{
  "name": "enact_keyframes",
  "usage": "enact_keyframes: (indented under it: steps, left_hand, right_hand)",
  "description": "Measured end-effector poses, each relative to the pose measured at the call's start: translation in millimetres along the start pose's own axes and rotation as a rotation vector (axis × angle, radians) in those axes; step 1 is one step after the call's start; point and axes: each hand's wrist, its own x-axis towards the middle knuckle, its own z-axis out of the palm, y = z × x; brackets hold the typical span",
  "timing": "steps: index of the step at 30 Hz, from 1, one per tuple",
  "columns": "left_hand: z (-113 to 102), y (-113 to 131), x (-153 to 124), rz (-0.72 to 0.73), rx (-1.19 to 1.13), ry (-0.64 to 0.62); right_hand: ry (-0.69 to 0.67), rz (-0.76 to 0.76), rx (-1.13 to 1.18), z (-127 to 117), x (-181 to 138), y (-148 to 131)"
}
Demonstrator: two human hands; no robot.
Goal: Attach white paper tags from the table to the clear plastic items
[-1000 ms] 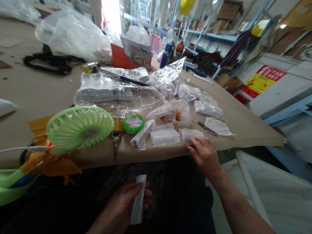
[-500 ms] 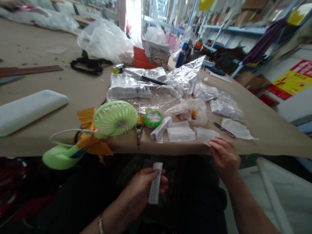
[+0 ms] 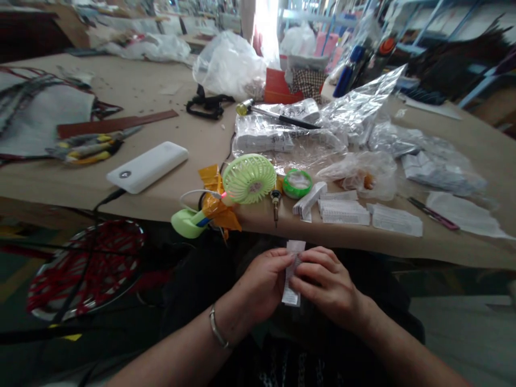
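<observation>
Above my lap, just off the table edge, my left hand [image 3: 266, 279] grips a narrow strip of printed paper labels [image 3: 291, 293] between thumb and fingers. My right hand [image 3: 328, 282] has its fingers closed on the right side of the same labels; whether it pinches a separate one is hidden. On the table ahead lie a folded bundle of labels [image 3: 310, 201], a spread stack of labels [image 3: 344, 212] and another fanned stack [image 3: 397, 219]. A green round tub [image 3: 297, 184] with something white inside stands behind them.
A green fan [image 3: 250, 180] is taped at the table edge beside a metal-tipped tool [image 3: 276, 201]. To the left are a white power bank [image 3: 148, 166] and pliers [image 3: 91, 148]. Clear plastic bags [image 3: 290, 142] lie behind; a dark red cutter [image 3: 433, 214] lies right.
My right hand has left the label stack on the table and come to the labels in my left hand. The view has turned left, showing more of the table there.
</observation>
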Motion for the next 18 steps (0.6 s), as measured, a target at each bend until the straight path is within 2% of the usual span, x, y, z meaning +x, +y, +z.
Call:
enact_keyframes:
  steps: [4, 7, 10, 13, 16, 18]
  left_hand:
    - [-2.6, 0.0, -1.4, 0.004, -0.047, 0.020]
    - [-3.1, -2.1, -0.9, 0.022, -0.071, -0.020]
    - [-3.2, -4.5, -1.6, 0.024, -0.037, -0.072]
    - [-3.9, -6.5, -3.1, 0.010, 0.014, -0.067]
    - [-5.0, -6.8, -4.4, 0.007, 0.024, -0.032]
    - [-5.6, -5.6, -5.6, 0.000, 0.056, -0.032]
  right_hand:
    - [-0.053, -0.037, -0.011, -0.9, -0.4, 0.4]
    - [-0.078, -0.038, -0.017, -2.3, -1.5, 0.4]
    - [-0.092, -0.016, -0.002, -1.4, -3.4, -0.1]
    - [-0.100, -0.009, 0.037, -0.4, -4.9, -2.4]
    - [-0.049, 0.031, 0.115, -2.1, -6.1, -3.9]
    - [0.031, 0.129, 0.184, -4.3, -6.9, -2.6]
